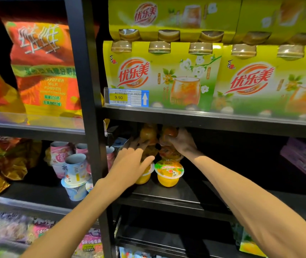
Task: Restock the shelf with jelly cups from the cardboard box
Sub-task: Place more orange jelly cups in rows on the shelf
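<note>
Store shelf [167,200] | right hand [181,141] fingers curled on jelly cup [170,132], stacking it | left hand [131,161] fingers spread, steadying stack [169,173]

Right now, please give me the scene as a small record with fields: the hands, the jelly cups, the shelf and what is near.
left hand: left hand reaches into the shelf, fingers against the stacked cups
right hand: right hand grips a jelly cup high on the stack
front cup: orange jelly cup stands upright at the front
shelf: black shelf board, mostly bare to the right
above: green milk tea packs, price tag reading 9.90
left bay: pale cups, some tilted
cardboard box: not in view
</note>
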Available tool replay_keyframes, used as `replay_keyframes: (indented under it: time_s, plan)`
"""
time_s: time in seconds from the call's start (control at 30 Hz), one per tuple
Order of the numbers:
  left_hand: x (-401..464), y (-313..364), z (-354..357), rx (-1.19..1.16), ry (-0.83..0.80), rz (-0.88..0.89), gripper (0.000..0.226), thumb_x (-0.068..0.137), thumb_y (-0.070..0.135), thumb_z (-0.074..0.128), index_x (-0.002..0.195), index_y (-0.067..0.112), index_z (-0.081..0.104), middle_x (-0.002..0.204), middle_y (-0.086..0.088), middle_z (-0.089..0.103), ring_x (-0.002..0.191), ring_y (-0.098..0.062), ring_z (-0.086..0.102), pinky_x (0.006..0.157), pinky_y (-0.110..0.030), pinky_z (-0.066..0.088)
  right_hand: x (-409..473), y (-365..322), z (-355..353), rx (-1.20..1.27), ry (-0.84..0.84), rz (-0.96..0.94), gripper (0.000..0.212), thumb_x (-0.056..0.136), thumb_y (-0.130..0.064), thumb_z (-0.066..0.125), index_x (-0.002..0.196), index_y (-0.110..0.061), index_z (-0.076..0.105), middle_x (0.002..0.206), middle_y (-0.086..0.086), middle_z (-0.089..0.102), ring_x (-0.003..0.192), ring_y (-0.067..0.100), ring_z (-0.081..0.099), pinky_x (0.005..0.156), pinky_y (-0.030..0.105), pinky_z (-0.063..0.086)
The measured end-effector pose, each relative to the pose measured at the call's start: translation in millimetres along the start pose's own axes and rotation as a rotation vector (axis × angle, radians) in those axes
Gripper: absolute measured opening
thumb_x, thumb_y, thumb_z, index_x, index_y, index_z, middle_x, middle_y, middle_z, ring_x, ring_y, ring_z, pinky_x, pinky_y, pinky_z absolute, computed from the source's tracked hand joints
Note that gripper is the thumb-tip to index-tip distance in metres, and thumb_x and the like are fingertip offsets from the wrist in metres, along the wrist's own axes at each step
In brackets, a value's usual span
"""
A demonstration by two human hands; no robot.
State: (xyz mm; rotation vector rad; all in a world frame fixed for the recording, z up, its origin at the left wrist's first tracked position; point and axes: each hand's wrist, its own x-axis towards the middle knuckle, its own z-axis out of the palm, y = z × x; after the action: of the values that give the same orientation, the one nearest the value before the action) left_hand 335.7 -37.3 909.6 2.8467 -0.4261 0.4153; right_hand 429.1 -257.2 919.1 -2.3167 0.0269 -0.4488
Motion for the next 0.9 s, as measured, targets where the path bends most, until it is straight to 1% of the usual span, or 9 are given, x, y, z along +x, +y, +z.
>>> replay_keyframes:
  time_s: [0.07, 0.13, 0.27, 0.37, 0.5, 0.63, 0.73, 0.83, 0.9]
  plan:
    - [-10, -3, -2, 0.028, 0.052, 0.036, 0.052, 0.105, 0.058, 0.039, 0.127, 0.015, 0.057, 0.115, -0.009, 0.061, 0.108, -0.025, 0.054, 0.09, -0.035, 0.041, -3, -7, 0, -0.028, 0.003, 0.012, 0.061, 0.086, -0.047, 0.079, 0.134, -0.013, 0.059, 0.133, 0.012, 0.067, 0.123, 0.033, 0.063, 0.095, 0.037, 0.053]
    - [-17, -6, -2, -0.011, 0.068, 0.063, 0.049, 0.105, 0.056, 0.041, 0.132, 0.017, 0.053, 0.118, -0.006, 0.058, 0.11, -0.021, 0.051, 0.092, -0.033, 0.042, -2, -7, 2, -0.044, 0.008, 0.026, 0.059, 0.09, -0.042, 0.077, 0.135, -0.01, 0.056, 0.135, 0.014, 0.066, 0.124, 0.035, 0.062, 0.094, 0.037, 0.051]
    - [-19, -8, -1, -0.03, 0.091, 0.08, 0.048, 0.105, 0.054, 0.044, 0.137, 0.018, 0.051, 0.122, -0.006, 0.055, 0.116, -0.023, 0.049, 0.096, -0.035, 0.043, 0, -3, 9, -0.045, 0.011, 0.027, 0.067, 0.089, -0.048, 0.077, 0.138, -0.012, 0.05, 0.136, 0.014, 0.064, 0.125, 0.037, 0.061, 0.099, 0.044, 0.052]
    - [-18, -6, 1, -0.026, 0.074, 0.065, 0.053, 0.105, 0.055, 0.042, 0.144, 0.019, 0.047, 0.129, -0.006, 0.055, 0.121, -0.023, 0.048, 0.1, -0.036, 0.044, 0, -1, 11, -0.025, -0.017, 0.026, 0.071, 0.088, -0.049, 0.078, 0.142, -0.013, 0.048, 0.139, 0.013, 0.062, 0.129, 0.036, 0.059, 0.104, 0.044, 0.05]
    - [-18, -6, 4, -0.04, 0.078, 0.071, 0.057, 0.104, 0.056, 0.043, 0.148, 0.02, 0.045, 0.132, -0.007, 0.055, 0.123, -0.023, 0.048, 0.102, -0.038, 0.044, -6, 1, 4, -0.133, -0.037, -0.006, 0.093, 0.084, -0.064, 0.073, 0.157, -0.024, 0.031, 0.156, 0.012, 0.047, 0.143, 0.039, 0.044, 0.114, 0.053, 0.038]
    - [-19, 0, 6, -0.001, 0.076, 0.101, 0.056, 0.104, 0.056, 0.042, 0.146, 0.019, 0.048, 0.126, -0.008, 0.057, 0.117, -0.024, 0.05, 0.098, -0.036, 0.043, -25, 3, -14, -0.233, -0.077, -0.056, 0.095, 0.084, -0.071, 0.068, 0.16, -0.03, 0.029, 0.16, 0.012, 0.04, 0.145, 0.04, 0.04, 0.116, 0.054, 0.034]
    - [-18, 6, 7, 0.035, 0.096, 0.139, 0.058, 0.105, 0.058, 0.04, 0.145, 0.018, 0.05, 0.124, -0.01, 0.06, 0.115, -0.029, 0.053, 0.095, -0.039, 0.042, -42, 8, -24, -0.305, -0.101, -0.04, 0.085, 0.09, -0.068, 0.063, 0.16, -0.035, 0.028, 0.164, 0.009, 0.035, 0.15, 0.037, 0.033, 0.12, 0.053, 0.028]
    - [-17, 15, 8, 0.076, 0.127, 0.191, 0.06, 0.104, 0.06, 0.037, 0.145, 0.018, 0.049, 0.121, -0.011, 0.061, 0.111, -0.03, 0.055, 0.09, -0.04, 0.042, -67, 11, -35, -0.345, -0.103, 0.004, 0.086, 0.092, -0.066, 0.063, 0.163, -0.036, 0.023, 0.169, 0.007, 0.027, 0.155, 0.035, 0.024, 0.122, 0.054, 0.023]
    - [-18, 23, 10, 0.052, 0.136, 0.245, 0.061, 0.104, 0.06, 0.037, 0.149, 0.019, 0.046, 0.125, -0.011, 0.059, 0.114, -0.031, 0.053, 0.094, -0.043, 0.041, -89, 14, -42, -0.351, -0.088, 0.021, 0.088, 0.092, -0.064, 0.064, 0.163, -0.037, 0.02, 0.17, 0.008, 0.025, 0.156, 0.035, 0.022, 0.123, 0.053, 0.021]
